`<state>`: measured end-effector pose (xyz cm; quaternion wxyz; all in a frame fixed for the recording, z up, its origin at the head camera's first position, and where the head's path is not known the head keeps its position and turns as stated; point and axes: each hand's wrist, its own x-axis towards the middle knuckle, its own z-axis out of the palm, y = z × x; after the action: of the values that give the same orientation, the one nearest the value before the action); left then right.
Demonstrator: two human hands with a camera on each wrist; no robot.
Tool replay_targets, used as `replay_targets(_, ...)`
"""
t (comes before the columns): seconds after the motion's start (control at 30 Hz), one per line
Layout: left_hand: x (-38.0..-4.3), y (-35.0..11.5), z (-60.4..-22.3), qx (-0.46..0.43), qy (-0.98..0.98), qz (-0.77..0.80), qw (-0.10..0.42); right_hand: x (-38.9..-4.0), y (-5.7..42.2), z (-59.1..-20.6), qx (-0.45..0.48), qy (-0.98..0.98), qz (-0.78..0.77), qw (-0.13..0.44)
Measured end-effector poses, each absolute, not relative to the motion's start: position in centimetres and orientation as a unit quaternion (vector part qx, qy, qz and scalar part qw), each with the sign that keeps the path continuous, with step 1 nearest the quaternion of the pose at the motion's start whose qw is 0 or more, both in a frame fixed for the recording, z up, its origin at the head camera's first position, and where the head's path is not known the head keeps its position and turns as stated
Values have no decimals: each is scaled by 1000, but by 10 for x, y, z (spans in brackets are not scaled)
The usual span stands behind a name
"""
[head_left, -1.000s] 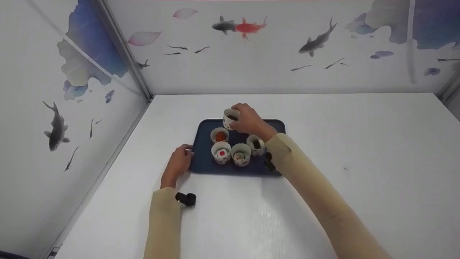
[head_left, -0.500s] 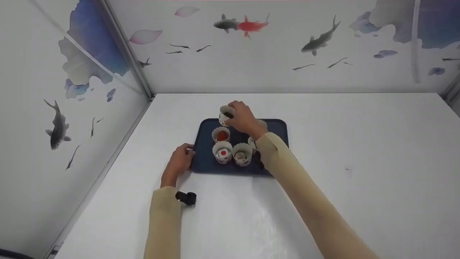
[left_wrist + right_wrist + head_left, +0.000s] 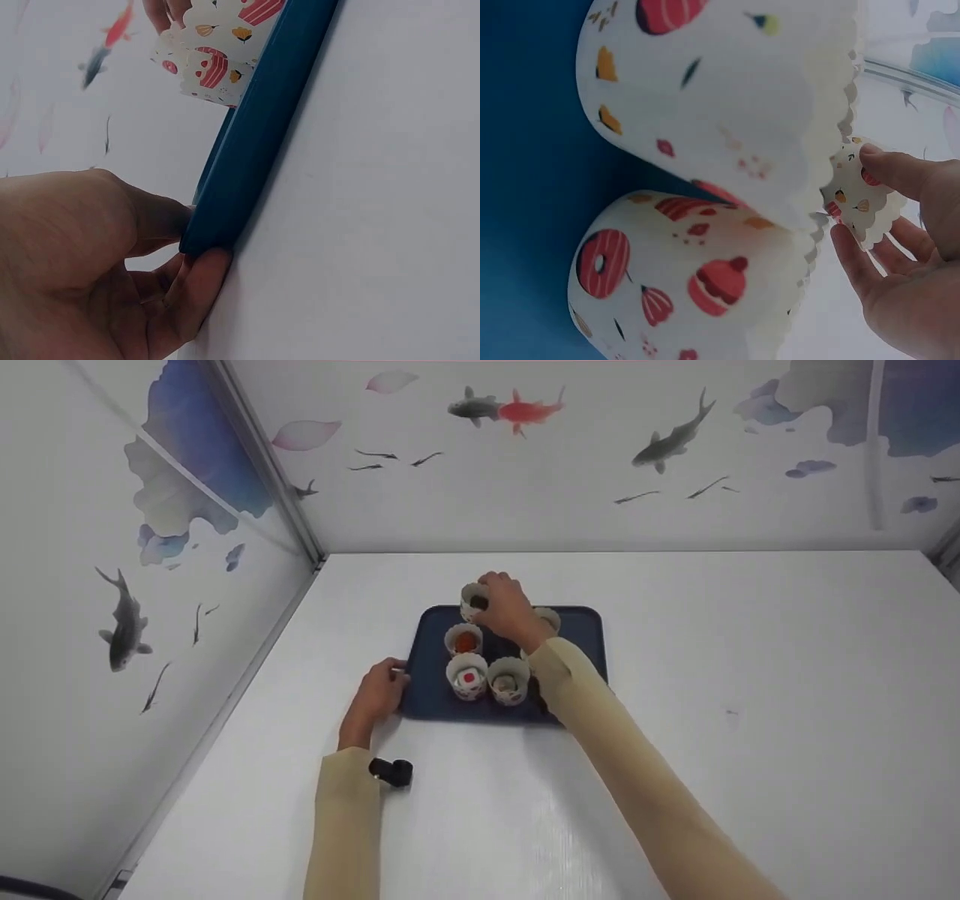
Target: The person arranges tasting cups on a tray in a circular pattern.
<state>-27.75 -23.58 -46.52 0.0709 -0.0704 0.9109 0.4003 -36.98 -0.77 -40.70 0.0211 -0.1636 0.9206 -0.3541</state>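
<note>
My right hand [image 3: 511, 609] holds a patterned paper baking cup [image 3: 471, 604] with a dark thing inside, over the far left of a dark blue tray [image 3: 581, 630]. In the right wrist view the thumb and fingers pinch the held cup [image 3: 853, 191] from two sides. My left hand [image 3: 377, 690] grips the tray's left edge, thumb above and fingers below in the left wrist view. On the tray stand a cup with an orange-red thing [image 3: 466, 642], a cup [image 3: 469, 691] with a red-marked white thing, and a front cup [image 3: 510, 697]. The right arm partly hides others.
The tray lies on a white table [image 3: 750, 780], with white walls [image 3: 585, 502] painted with fish behind and to the left. Another cup [image 3: 552, 619] stands behind my right wrist. A small black device [image 3: 391, 772] sits at my left cuff.
My right hand has moved the held cup left and slightly back, toward the tray's far left, then barely shifted. The left hand stays on the tray's edge.
</note>
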Motion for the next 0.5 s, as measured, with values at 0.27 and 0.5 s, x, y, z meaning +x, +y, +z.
replay_targets(0.27, -278, -234, -464, -68, 913, 396, 67, -367, -10, -415, -162, 936, -311, 15)
replay_targets(0.5, -277, -234, -463, -69, 911, 400, 69, -369, -13, -418, -159, 953, -258, 24)
